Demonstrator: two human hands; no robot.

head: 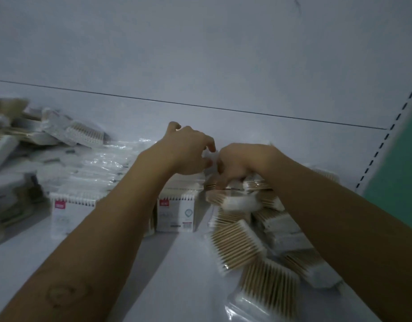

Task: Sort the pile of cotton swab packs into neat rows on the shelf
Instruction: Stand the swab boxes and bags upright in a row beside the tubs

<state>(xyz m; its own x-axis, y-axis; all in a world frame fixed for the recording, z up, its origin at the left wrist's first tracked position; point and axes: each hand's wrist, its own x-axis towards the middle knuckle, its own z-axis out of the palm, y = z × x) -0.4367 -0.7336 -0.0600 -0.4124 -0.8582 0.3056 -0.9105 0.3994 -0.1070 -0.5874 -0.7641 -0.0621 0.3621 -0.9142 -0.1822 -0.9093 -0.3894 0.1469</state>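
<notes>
Toward the right end of the smooth white shelf (177, 263), flat clear-film cotton swab packs (237, 245) with wooden sticks lay heaped. The left hand (186, 151) and right hand (243, 162) curled their fingers over the heap's rear; blur hid any grasp.

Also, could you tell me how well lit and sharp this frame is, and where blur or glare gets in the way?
Head view: dim, bluish light throughout; motion blur smears the left pile, the left hand and the right hand, so their grip is unreadable; glare streaks the clear-wrapped row; the seam slopes, so the frame is tilted; the red-labelled box is sharpest.
</notes>
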